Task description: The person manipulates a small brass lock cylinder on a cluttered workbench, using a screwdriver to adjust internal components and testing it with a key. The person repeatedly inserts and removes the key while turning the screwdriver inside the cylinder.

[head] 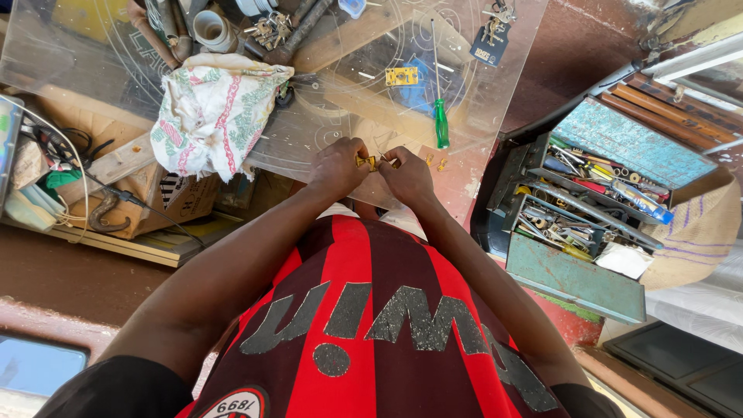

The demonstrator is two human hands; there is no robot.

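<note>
Both your hands meet at the near edge of the table (480,116), over your lap. Your left hand (338,166) is closed, pinching a small brass part (365,162) between thumb and fingertips, and your right hand (408,176) is closed too, gripping a thin bit of metal that touches the same part. What exactly that thin bit is, the view does not show.

The part is tiny and you hold it right over the table's edge, so the likeliest mishap is a slip: if your pinch loosens or the two pieces spring apart, it probably drops into your lap or onto the floor rather than onto the table. A few other small brass bits (436,163) lie just beside your right hand, close enough that a nudge of your wrist could push them off as well.

The table carries a clear plastic sheet (495,93) with circles marked on it. On it lie a green-handled screwdriver (439,124), a small brass plate (401,76), a bunch of keys (495,31) and a crumpled patterned cloth (213,112), with a heap of metal fittings at the far side. To your right stands an open blue metal toolbox (588,209), its trays crowded with tools. To your left, cardboard, wood offcuts and cables lie in a pile. The floor is reddish brown.
</note>
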